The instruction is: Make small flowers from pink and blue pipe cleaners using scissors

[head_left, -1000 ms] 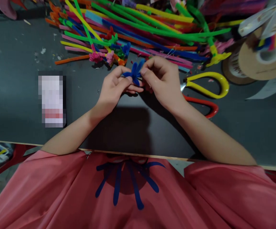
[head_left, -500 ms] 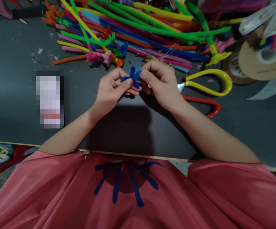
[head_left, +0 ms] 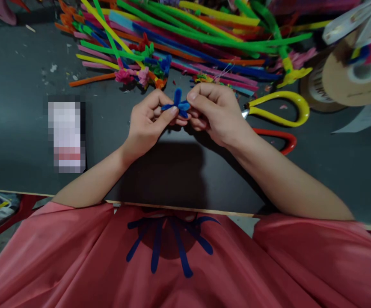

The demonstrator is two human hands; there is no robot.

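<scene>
Between my hands is a small blue pipe-cleaner flower (head_left: 178,95) with several looped petals. My left hand (head_left: 151,117) pinches its middle between thumb and fingers. The thumb and forefinger of my right hand (head_left: 215,109) are closed on the petal at the flower's right side. My right hand's other fingers curl beneath, partly hidden. To the right of that hand lie scissors with one yellow handle (head_left: 304,109) and one red handle (head_left: 291,143); their blades are mostly covered by my hand and forearm.
Behind my hands lies a heap of coloured pipe cleaners (head_left: 185,38), with finished pipe-cleaner flowers (head_left: 134,77) at its near left. Ribbon spools (head_left: 342,85) stand at the right. A blurred-out phone-like object (head_left: 67,137) rests at the left. The dark table's front edge (head_left: 179,208) is near my body.
The flower's right petal has been bent down and outward, from pointing up to lying nearly level. My right hand has shifted slightly; my left hand keeps its pinch.
</scene>
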